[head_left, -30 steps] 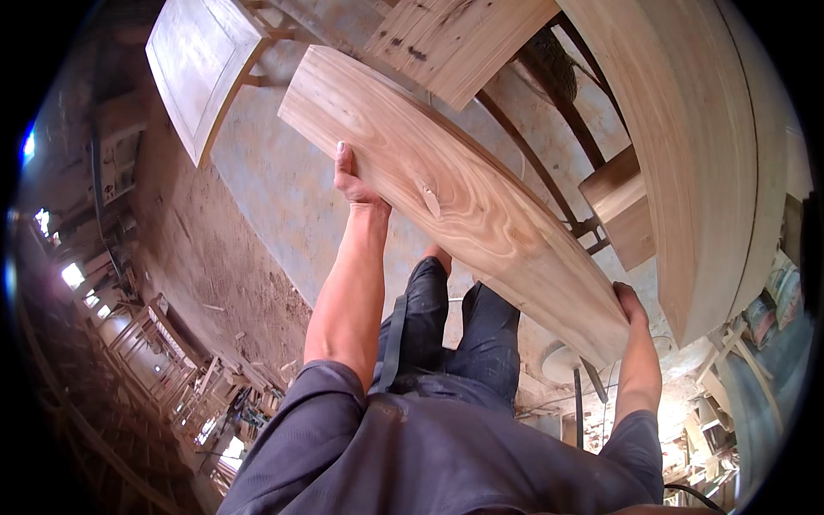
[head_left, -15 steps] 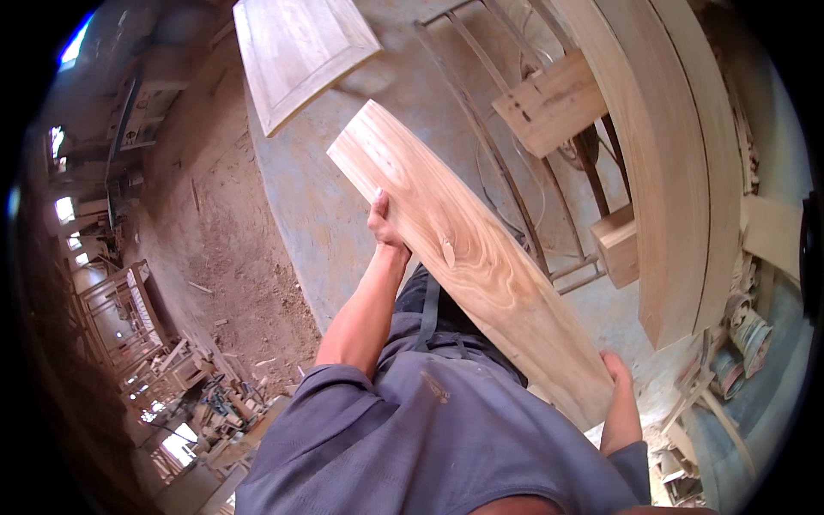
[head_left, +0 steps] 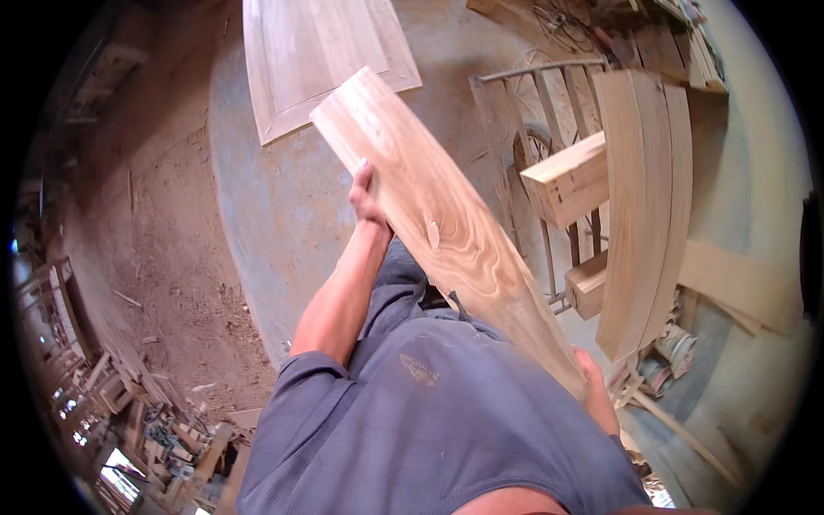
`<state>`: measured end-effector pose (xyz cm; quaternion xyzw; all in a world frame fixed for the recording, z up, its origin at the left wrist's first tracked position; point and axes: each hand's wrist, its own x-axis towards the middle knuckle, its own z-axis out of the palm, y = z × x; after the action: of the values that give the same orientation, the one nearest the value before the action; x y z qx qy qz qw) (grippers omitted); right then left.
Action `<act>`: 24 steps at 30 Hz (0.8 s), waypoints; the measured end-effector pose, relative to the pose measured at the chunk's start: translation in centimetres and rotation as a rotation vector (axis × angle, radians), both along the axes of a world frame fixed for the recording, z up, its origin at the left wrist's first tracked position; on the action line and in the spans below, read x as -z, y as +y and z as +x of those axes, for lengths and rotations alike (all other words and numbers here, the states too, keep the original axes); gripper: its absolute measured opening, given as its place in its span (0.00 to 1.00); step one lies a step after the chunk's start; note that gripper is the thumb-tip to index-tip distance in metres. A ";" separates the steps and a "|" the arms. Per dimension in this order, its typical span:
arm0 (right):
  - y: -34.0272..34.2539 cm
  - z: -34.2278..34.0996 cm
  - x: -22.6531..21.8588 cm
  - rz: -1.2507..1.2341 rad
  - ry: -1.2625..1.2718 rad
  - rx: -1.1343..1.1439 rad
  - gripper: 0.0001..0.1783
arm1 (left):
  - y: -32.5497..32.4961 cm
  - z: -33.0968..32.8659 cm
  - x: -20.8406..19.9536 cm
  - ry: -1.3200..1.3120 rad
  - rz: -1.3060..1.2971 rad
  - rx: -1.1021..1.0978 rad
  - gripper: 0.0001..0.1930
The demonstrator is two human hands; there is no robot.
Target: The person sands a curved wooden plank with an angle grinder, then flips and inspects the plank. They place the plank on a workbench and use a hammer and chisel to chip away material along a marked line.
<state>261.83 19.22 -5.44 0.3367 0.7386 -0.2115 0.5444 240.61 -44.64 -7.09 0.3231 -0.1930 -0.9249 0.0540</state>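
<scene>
A long, wide wooden plank (head_left: 455,219) with swirling grain and a knot slants across the front of my body, its far end up and to the left. My left hand (head_left: 367,197) grips its left edge, thumb on the upper face and the other fingers hidden beneath. At the lower right, my right hand (head_left: 592,384) is closed on the opposite edge close to the near end, its fingers partly out of sight under the wood. The plank is off the ground between both hands.
A framed wooden panel (head_left: 330,64) lies beyond the plank's far end. To the right, a metal-framed cart (head_left: 549,94) carries thick wooden blocks (head_left: 566,180) with long boards (head_left: 648,215) across them. Scrap wood (head_left: 184,455) is piled at the lower left, beside bare dirt floor (head_left: 172,257).
My view has turned, so the cart and its boards show more fully. Both hands keep hold of the plank, which sits slightly farther left in view.
</scene>
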 end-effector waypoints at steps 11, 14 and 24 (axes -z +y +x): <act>-9.4 -10.6 -0.5 -0.072 0.092 0.482 0.30 | -9.4 -14.1 -4.0 0.025 0.021 -0.048 0.31; -8.4 -10.9 0.8 -0.051 0.077 0.484 0.30 | -9.1 -18.5 -3.9 0.026 0.024 -0.023 0.31; -10.6 -17.5 0.0 0.007 0.199 0.297 0.33 | -5.0 -33.7 -5.5 0.124 -0.034 0.148 0.33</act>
<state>244.33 8.66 -5.44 0.4213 0.7317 -0.3193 0.4303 206.87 -49.61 -1.54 0.2492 -0.2282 -0.9412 0.0025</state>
